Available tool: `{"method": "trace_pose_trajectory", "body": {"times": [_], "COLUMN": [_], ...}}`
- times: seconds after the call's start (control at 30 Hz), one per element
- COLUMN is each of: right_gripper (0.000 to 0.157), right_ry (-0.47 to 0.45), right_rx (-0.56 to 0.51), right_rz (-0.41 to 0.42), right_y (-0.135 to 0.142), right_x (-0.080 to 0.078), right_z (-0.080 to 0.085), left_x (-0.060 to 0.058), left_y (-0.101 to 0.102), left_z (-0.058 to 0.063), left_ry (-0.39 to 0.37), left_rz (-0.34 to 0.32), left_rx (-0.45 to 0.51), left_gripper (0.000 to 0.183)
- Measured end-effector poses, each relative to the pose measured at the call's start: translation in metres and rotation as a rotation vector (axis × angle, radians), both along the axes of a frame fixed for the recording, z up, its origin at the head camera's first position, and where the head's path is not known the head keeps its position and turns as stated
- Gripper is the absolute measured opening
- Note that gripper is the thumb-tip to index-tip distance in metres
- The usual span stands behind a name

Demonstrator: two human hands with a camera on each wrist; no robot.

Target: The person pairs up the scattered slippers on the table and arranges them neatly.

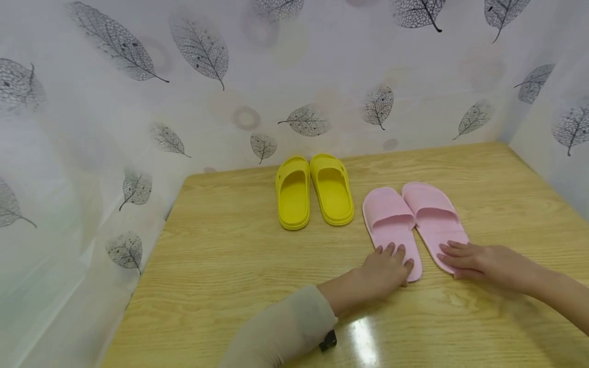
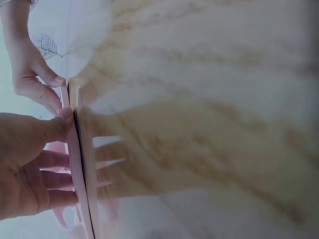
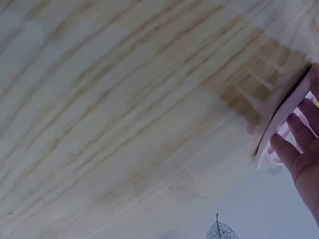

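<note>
A pair of pink slippers lies on the wooden table, toes pointing away from me. My left hand (image 1: 386, 271) rests with spread fingers on the heel of the left pink slipper (image 1: 388, 204). In the left wrist view, the thumb of that left hand (image 2: 25, 164) sits at the sole's edge and the other fingers lie along its top. My right hand (image 1: 492, 263) touches the heel of the right pink slipper (image 1: 429, 198) with extended fingers. The right wrist view shows this right hand (image 3: 304, 154) at the frame's edge, its fingertips against the slipper's sole (image 3: 281, 117).
Left of the pink pair, a left yellow slipper (image 1: 293, 197) and a right yellow slipper (image 1: 333, 191) stand side by side near the back edge of the table (image 1: 221, 255). A leaf-patterned white sheet (image 1: 322, 66) hangs behind and along the sides.
</note>
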State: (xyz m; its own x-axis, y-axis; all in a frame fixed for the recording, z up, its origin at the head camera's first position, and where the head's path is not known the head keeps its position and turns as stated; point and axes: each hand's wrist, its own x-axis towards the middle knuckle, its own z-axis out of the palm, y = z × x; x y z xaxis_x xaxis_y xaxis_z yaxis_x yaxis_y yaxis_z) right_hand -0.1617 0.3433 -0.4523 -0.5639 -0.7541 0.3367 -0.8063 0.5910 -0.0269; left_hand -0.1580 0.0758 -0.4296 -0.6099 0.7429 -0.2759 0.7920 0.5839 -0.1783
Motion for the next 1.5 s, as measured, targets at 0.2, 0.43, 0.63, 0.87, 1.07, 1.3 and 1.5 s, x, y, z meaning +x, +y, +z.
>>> {"method": "trace_pose_trajectory", "body": {"times": [0.2,0.43,0.63,0.87,1.07,1.3,1.5], "right_gripper": [0.051,0.054,0.058,0.053,0.052,0.053,0.055], "right_ry": [-0.021,-0.098,-0.117,-0.123,-0.13,-0.134,-0.136], "right_rx": [-0.035,-0.066,-0.08,-0.084,-0.076,-0.069,-0.063], "right_rz": [0.02,0.056,0.058,0.053,0.038,0.027,0.021], "right_y": [0.002,0.003,0.003,0.0,-0.002,-0.003,0.001], "right_x": [-0.004,-0.011,-0.016,-0.018,-0.021,-0.023,-0.022], "right_z": [-0.001,-0.002,-0.002,-0.002,0.001,0.001,-0.002], "left_x": [-0.004,-0.007,-0.012,-0.019,-0.023,-0.022,-0.019], "left_y": [0.001,0.001,0.003,0.004,0.006,0.006,0.006], "left_z": [0.0,0.001,0.001,0.0,0.0,-0.001,-0.002], "left_ry": [-0.022,-0.031,-0.026,-0.109,-0.106,-0.063,-0.07], "left_rz": [0.01,0.037,0.049,0.106,0.108,0.102,0.116], "left_rx": [0.012,0.02,0.025,0.038,0.055,0.074,0.095], "left_gripper": [0.049,0.05,0.05,0.051,0.051,0.05,0.049]}}
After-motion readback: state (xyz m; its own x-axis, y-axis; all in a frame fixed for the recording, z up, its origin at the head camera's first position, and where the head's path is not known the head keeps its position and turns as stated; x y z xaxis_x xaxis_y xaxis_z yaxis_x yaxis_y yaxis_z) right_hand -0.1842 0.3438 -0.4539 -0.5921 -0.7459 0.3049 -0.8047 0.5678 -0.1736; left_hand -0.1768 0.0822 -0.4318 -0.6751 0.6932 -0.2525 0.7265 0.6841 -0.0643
